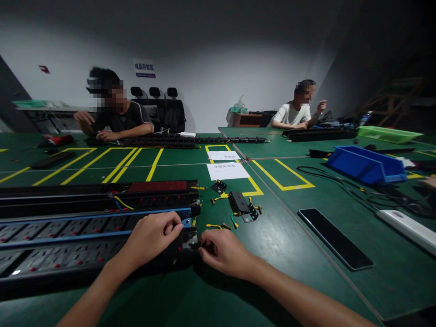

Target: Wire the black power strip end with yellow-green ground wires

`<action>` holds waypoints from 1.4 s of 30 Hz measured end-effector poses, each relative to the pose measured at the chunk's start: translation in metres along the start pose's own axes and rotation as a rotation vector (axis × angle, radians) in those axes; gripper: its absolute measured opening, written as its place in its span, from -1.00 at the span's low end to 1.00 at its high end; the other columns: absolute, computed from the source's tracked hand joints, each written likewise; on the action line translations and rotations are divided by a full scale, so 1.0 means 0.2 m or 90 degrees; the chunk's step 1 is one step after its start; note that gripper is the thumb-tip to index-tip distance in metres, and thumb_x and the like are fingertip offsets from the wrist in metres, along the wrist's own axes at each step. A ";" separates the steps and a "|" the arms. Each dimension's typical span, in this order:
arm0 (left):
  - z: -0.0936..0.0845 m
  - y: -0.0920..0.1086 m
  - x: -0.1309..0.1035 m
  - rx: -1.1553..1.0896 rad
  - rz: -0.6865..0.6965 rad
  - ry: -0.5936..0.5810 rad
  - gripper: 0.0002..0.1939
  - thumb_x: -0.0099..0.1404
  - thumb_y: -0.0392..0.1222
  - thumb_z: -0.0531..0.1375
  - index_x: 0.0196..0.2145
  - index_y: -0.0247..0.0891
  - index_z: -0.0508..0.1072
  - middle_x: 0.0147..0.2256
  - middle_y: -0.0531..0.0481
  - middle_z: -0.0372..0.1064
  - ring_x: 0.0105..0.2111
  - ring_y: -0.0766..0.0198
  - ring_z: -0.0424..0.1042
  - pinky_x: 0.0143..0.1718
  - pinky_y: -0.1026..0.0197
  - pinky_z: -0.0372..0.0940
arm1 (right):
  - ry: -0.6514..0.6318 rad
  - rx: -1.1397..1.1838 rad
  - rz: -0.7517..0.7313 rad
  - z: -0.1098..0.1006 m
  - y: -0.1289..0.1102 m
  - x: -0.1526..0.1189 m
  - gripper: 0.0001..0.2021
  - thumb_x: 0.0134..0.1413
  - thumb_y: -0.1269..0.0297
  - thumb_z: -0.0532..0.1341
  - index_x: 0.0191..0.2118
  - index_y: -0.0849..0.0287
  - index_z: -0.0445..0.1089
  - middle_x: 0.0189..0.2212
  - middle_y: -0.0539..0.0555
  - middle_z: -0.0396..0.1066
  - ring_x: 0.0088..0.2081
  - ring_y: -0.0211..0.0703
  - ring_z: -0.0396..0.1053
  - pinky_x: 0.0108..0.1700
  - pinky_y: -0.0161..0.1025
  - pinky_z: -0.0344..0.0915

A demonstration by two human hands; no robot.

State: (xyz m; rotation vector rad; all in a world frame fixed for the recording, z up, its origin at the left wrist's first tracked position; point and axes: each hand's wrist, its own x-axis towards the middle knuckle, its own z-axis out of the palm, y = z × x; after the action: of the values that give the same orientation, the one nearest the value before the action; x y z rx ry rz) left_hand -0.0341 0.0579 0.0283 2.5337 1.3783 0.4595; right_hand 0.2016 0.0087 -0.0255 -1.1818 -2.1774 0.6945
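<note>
Long black power strips with rows of sockets [73, 254] lie side by side at the left, one with blue edges [68, 236]. My left hand [153, 236] rests over the right end of the strips, its fingers curled; what they hold, if anything, is hidden. Beside the open end of the nearest strip is my right hand [221, 254], its fingers pinched near a small metallic part [192, 243]. Just beyond my right hand lie a black box-shaped part [238, 202], black brackets [218, 186] and short yellow-green wires [235, 220].
A phone [335, 238], a white bar [408, 229], black cables [340, 181] and a blue bin [366, 165] are at the right. White papers [228, 171] lie ahead. Two people [119, 120] [293, 113] sit across the green table [272, 290]. A green tray [390, 134] stands far right.
</note>
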 end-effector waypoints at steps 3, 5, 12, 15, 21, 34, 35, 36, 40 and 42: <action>0.00 0.00 0.00 -0.001 0.004 0.005 -0.76 0.36 -0.04 0.10 -0.33 -0.17 0.50 -0.56 0.12 0.32 -0.51 0.32 0.34 -0.44 0.27 0.06 | -0.001 0.000 0.026 0.00 0.00 0.00 -0.99 0.11 0.37 0.22 -0.33 0.16 0.38 -0.50 -0.05 0.39 -0.48 -0.28 0.27 -0.42 -0.37 0.03; 0.00 0.00 0.00 -0.003 0.006 0.005 -0.76 0.36 -0.04 0.10 -0.34 -0.18 0.50 -0.56 0.12 0.32 -0.51 0.32 0.34 -0.44 0.28 0.06 | -0.004 -0.012 0.016 0.01 0.00 0.00 -0.97 0.10 0.40 0.21 -0.31 0.16 0.39 -0.49 -0.05 0.39 -0.47 -0.28 0.26 -0.42 -0.36 0.02; 0.00 0.00 0.00 0.001 0.004 0.004 -0.76 0.36 -0.04 0.11 -0.33 -0.17 0.50 -0.56 0.11 0.32 -0.51 0.31 0.34 -0.44 0.27 0.06 | 0.003 -0.008 0.001 0.01 0.00 0.00 -0.98 0.10 0.40 0.22 -0.33 0.16 0.36 -0.50 -0.07 0.36 -0.49 -0.30 0.25 -0.44 -0.37 0.00; 0.00 0.00 0.00 -0.003 0.006 0.006 -0.77 0.36 -0.05 0.11 -0.32 -0.17 0.50 -0.56 0.11 0.32 -0.51 0.31 0.34 -0.44 0.28 0.06 | 0.001 -0.013 0.006 0.01 0.00 -0.01 -0.98 0.10 0.40 0.22 -0.32 0.16 0.36 -0.49 -0.06 0.37 -0.48 -0.30 0.26 -0.43 -0.37 0.01; 0.01 -0.01 0.00 -0.008 0.012 0.010 -0.77 0.35 -0.05 0.11 -0.32 -0.18 0.51 -0.56 0.11 0.33 -0.51 0.32 0.34 -0.45 0.28 0.06 | -0.013 -0.026 -0.011 0.01 0.00 -0.01 -0.95 0.10 0.43 0.20 -0.29 0.16 0.37 -0.47 -0.05 0.37 -0.48 -0.29 0.25 -0.43 -0.36 0.00; 0.00 0.00 0.00 0.003 0.004 0.002 -0.79 0.36 -0.06 0.12 -0.31 -0.18 0.50 -0.55 0.12 0.34 -0.50 0.32 0.35 -0.43 0.27 0.05 | -0.002 0.006 -0.007 0.00 0.00 -0.01 -0.97 0.11 0.40 0.21 -0.31 0.16 0.33 -0.51 -0.08 0.35 -0.49 -0.31 0.24 -0.42 -0.37 0.00; 0.00 0.00 0.00 0.002 0.004 0.000 -0.79 0.36 -0.06 0.12 -0.31 -0.18 0.49 -0.55 0.12 0.33 -0.50 0.32 0.34 -0.43 0.27 0.05 | 0.001 -0.001 -0.009 0.00 0.00 -0.01 -0.97 0.10 0.41 0.21 -0.32 0.16 0.33 -0.50 -0.08 0.35 -0.48 -0.30 0.24 -0.42 -0.37 0.00; 0.00 0.00 0.00 0.001 0.004 -0.001 -0.79 0.36 -0.06 0.12 -0.31 -0.18 0.49 -0.55 0.12 0.33 -0.50 0.32 0.34 -0.43 0.27 0.05 | 0.004 -0.013 -0.015 0.01 0.00 -0.01 -0.96 0.09 0.42 0.20 -0.32 0.16 0.33 -0.49 -0.07 0.35 -0.47 -0.30 0.24 -0.42 -0.37 -0.01; 0.01 0.00 0.00 -0.003 0.003 -0.004 -0.79 0.36 -0.06 0.12 -0.31 -0.17 0.49 -0.55 0.13 0.32 -0.51 0.33 0.34 -0.43 0.27 0.04 | 0.005 -0.036 -0.032 0.01 -0.01 -0.02 -0.93 0.07 0.46 0.19 -0.32 0.16 0.33 -0.47 -0.06 0.35 -0.47 -0.30 0.22 -0.43 -0.36 -0.03; 0.01 0.00 0.00 -0.005 0.004 -0.002 -0.80 0.36 -0.06 0.12 -0.31 -0.17 0.49 -0.55 0.13 0.32 -0.50 0.33 0.33 -0.42 0.27 0.04 | 0.004 -0.011 -0.019 0.01 -0.01 -0.01 -0.95 0.08 0.43 0.20 -0.32 0.16 0.32 -0.50 -0.07 0.34 -0.48 -0.31 0.22 -0.43 -0.37 -0.01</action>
State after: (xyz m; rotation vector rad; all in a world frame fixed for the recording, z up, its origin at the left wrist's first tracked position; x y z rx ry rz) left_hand -0.0337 0.0571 0.0271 2.5312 1.3655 0.4615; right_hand 0.2011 0.0052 -0.0266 -1.1562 -2.1957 0.6607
